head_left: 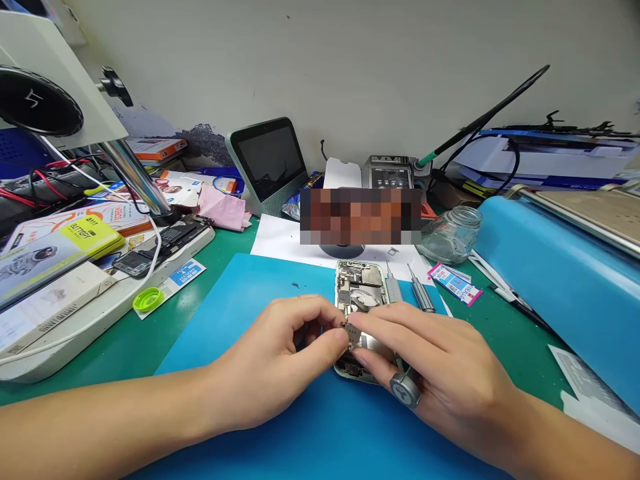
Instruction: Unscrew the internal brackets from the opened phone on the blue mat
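Note:
An opened phone (pixel 367 275) lies on the blue mat with its inner boards and metal parts bare. Over its lower half, my left hand (pixel 280 360) pinches a small dark metal piece with holes (pixel 353 335) between thumb and index finger. My right hand (pixel 445 360) is at the other side of that piece, its index fingertip against the upper edge and its thumb just below. Tucked in the right palm is a screwdriver, judging by its round grey end cap (pixel 406 390); its tip is hidden. Behind the phone lie two more screwdrivers (pixel 394 288).
The blue mat (pixel 240 300) covers the green table. At left, a white power strip (pixel 65 340) carries boxes and a phone part. A glass jar (pixel 453 233), soldering station (pixel 390 173) and smart display (pixel 270 160) stand behind. A blue machine (pixel 550 273) borders the right.

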`<state>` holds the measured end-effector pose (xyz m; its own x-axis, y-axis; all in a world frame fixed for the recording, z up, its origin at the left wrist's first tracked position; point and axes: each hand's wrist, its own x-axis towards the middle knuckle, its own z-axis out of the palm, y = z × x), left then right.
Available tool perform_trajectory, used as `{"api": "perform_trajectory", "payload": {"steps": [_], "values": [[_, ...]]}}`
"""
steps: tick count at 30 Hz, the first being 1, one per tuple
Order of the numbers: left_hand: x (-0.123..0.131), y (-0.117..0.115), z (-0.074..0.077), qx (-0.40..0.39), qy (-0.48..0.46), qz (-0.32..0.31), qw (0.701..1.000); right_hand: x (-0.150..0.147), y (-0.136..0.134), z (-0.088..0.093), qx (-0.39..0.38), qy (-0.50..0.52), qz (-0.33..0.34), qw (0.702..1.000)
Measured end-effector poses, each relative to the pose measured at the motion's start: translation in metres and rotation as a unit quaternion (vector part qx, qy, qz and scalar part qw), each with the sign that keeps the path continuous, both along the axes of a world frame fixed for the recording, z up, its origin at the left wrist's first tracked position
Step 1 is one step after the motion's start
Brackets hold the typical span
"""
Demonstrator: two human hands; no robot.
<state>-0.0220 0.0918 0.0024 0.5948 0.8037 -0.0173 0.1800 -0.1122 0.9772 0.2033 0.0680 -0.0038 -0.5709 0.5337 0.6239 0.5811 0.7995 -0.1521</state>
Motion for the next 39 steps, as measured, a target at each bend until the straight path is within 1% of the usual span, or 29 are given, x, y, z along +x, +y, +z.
{"api": "perform_trajectory", "payload": {"steps": [3, 6, 10, 13, 16, 19, 22, 31, 35, 39], "values": [[0.0000, 0.0000, -0.0008, -0.010, -0.001, 0.018, 1.000, -0.0002, -0.0007, -0.0008, -0.004, 0.004, 0.005, 1.000], [0.0002, 0.0003, -0.0014, -0.001, 0.008, 0.020, 1.000, 0.0003, -0.0013, -0.0021, -0.013, 0.017, 0.014, 1.000], [0.0005, 0.0005, -0.0024, 0.011, 0.019, 0.005, 1.000, -0.0002, -0.0008, -0.0024, -0.012, 0.022, 0.036, 0.999], [0.0000, 0.0015, -0.0028, 0.021, 0.027, -0.005, 0.999, -0.0013, -0.0002, -0.0014, -0.013, 0.007, 0.033, 0.999], [-0.0006, 0.0036, -0.0028, 0.055, 0.038, -0.003, 0.998, -0.0017, 0.0000, -0.0011, -0.014, 0.003, 0.039, 0.999], [-0.0015, 0.0051, -0.0030, 0.084, 0.053, -0.020, 0.995, -0.0014, 0.0001, -0.0020, -0.034, 0.002, 0.046, 0.998], [-0.0024, 0.0055, -0.0030, 0.092, 0.067, -0.033, 0.993, -0.0008, 0.0004, -0.0030, -0.048, -0.004, 0.044, 0.998], [-0.0009, 0.0054, 0.0000, 0.095, 0.084, -0.044, 0.991, 0.0001, -0.0005, -0.0030, -0.056, -0.013, 0.042, 0.997], [-0.0018, 0.0048, 0.0011, 0.085, 0.070, -0.030, 0.994, -0.0011, -0.0009, -0.0029, -0.045, -0.011, 0.026, 0.999], [-0.0029, 0.0035, -0.0005, 0.065, 0.029, 0.040, 0.997, -0.0027, -0.0014, -0.0010, -0.050, -0.031, -0.037, 0.998]]}}
